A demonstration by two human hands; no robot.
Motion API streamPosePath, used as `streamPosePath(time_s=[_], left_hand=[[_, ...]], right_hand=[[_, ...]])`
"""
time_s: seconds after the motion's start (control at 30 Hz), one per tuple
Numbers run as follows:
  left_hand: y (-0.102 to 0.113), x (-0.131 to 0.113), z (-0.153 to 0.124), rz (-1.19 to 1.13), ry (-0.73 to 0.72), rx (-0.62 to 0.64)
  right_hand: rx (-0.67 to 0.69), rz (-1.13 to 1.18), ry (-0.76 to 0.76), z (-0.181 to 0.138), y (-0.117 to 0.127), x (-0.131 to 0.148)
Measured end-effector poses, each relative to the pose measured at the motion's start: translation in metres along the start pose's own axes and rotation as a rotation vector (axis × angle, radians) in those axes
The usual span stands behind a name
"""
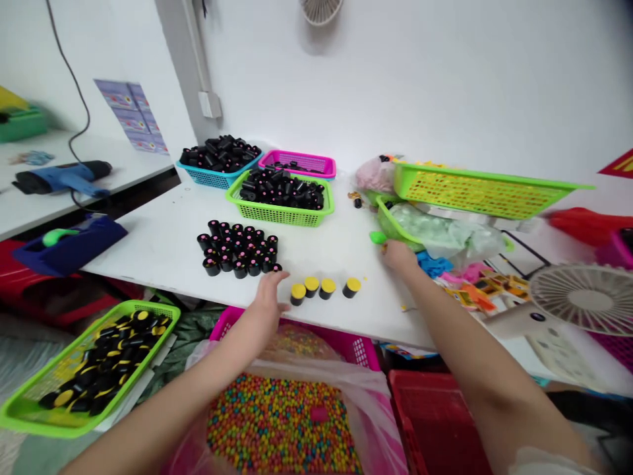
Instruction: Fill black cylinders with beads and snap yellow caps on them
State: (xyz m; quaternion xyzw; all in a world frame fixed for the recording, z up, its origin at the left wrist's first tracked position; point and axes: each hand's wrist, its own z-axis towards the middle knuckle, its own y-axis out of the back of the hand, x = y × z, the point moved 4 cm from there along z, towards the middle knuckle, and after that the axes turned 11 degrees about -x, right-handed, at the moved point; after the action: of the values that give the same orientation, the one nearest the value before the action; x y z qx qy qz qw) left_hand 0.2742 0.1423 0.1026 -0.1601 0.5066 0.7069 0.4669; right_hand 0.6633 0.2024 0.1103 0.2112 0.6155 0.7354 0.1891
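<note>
My left hand [270,303] is at the table's front edge with thumb and fingers apart. Its fingertips reach the near right corner of a block of upright black cylinders with pink-dotted tops [240,247]; whether they touch is unclear. Right of this hand stand several black cylinders with yellow caps [327,288], one set apart from the others. Farther right, my right hand [398,256] is closed at a small bright green rounded piece [377,237], which pokes out past the fingertips. The fingers hide the rest of that piece.
Black cylinders fill a green basket [281,214] and a blue basket [212,177] at the back. Below the front edge lies a plastic-lined bin of colourful little balls [277,422]. Yellow-capped cylinders fill a lower-left basket [163,333]. A fan [588,300] stands right.
</note>
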Motion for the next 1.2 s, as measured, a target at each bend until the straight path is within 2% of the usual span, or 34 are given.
streamPosePath(time_s=[0.07,0.2,0.33,0.47,0.53,0.6,0.67,0.73,0.8,0.93,1.03,1.2], left_hand=[[0.018,0.006,0.005,0.182,-0.103,-0.113],[0.033,0.015,0.032,0.508,-0.210,-0.093],[0.022,0.019,0.053,0.516,-0.231,-0.033],[0.022,0.015,0.057,0.435,-0.214,0.008],[0.031,0.004,0.050,0.388,-0.236,0.048],[0.043,-0.012,0.035,0.219,-0.213,0.136],[0.053,-0.031,0.014,-0.067,-0.113,0.280],[0.058,-0.049,-0.009,-0.326,-0.006,0.422],[0.063,-0.061,-0.027,-0.446,0.046,0.497],[0.069,-0.064,-0.048,-0.486,0.048,0.544],[0.073,-0.064,-0.054,-0.429,-0.067,0.554],[0.076,-0.068,-0.064,-0.257,-0.274,0.460]], right_hand=[[0.015,-0.011,0.025,0.003,-0.002,0.001],[0.035,-0.008,0.074,0.003,0.001,0.006],[-0.035,0.044,0.098,-0.007,0.020,0.016],[-0.233,0.170,0.134,-0.044,0.057,0.031],[-0.333,0.261,0.189,-0.081,0.076,0.043],[-0.406,0.396,0.315,-0.129,0.093,0.062],[-0.499,0.717,0.597,-0.185,0.111,0.085],[-0.391,0.896,0.818,-0.232,0.116,0.106],[-0.287,0.971,0.960,-0.267,0.116,0.119],[-0.272,0.933,1.050,-0.296,0.110,0.120],[-0.221,0.919,1.087,-0.304,0.108,0.116],[-0.208,0.924,1.079,-0.314,0.113,0.117]])
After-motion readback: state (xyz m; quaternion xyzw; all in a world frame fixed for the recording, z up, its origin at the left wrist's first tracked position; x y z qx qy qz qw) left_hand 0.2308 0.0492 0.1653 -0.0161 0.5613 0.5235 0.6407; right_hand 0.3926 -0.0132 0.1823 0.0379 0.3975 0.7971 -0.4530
